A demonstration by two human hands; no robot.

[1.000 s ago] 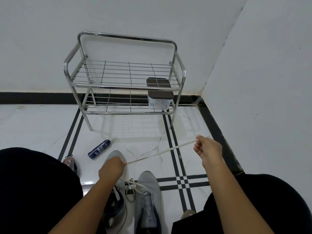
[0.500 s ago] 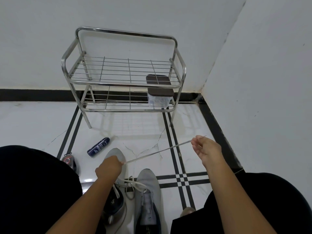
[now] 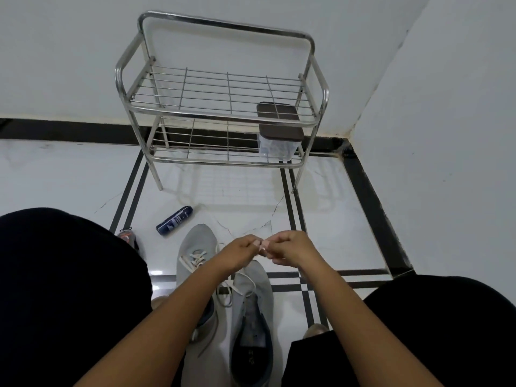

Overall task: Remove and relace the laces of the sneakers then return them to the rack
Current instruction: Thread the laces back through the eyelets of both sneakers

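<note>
Head: L hand [image 3: 242, 251] & R hand [image 3: 287, 248] fingertips pinched together.

Two grey sneakers: one [image 3: 195, 263] beside the other [image 3: 252, 308], in front of the single metal rack [image 3: 223, 113]. One lidded box [image 3: 277, 141] on the rack's lower shelf. One blue can [image 3: 174, 220] before the rack. Two hands [image 3: 240, 252] [image 3: 287, 247].

A bare corner of a home, likely an entryway, as I look down from the head camera.

I see plain white walls [image 3: 446, 135] meeting at a corner above a glossy white tiled floor [image 3: 55, 174] with black border stripes. A small two-tier steel shoe rack [image 3: 223, 113] stands against the wall, a lidded plastic container [image 3: 277, 145] on its lower shelf. Grey sneakers [image 3: 195, 247] and a dark spray can [image 3: 174, 220] lie on the tiles.
</note>
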